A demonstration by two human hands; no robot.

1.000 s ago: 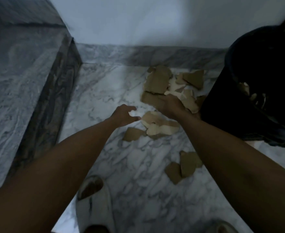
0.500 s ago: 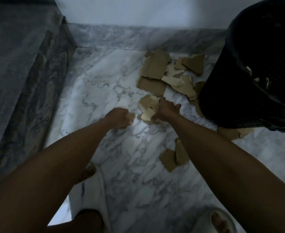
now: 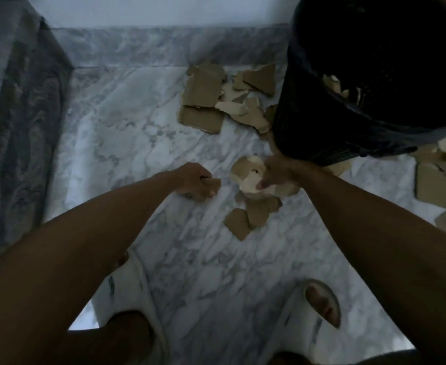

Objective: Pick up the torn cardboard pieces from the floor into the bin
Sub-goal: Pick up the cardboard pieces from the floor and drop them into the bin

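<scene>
Both grips clenched — left hand (image 3: 195, 181) on a scrap (image 3: 214, 183), right hand (image 3: 278, 172) on torn pieces (image 3: 247, 173).

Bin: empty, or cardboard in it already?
Not empty: pale torn cardboard pieces show inside the black bin. How full, cannot tell.

Prob. a home, corner of a tiled room: white/grey marble floor (image 3: 137, 133) w/ matching skirting (image 3: 164, 46) along top of frame, plain white wall (image 3: 164, 9) above, house slippers (image 3: 127, 291) at bottom.
</scene>
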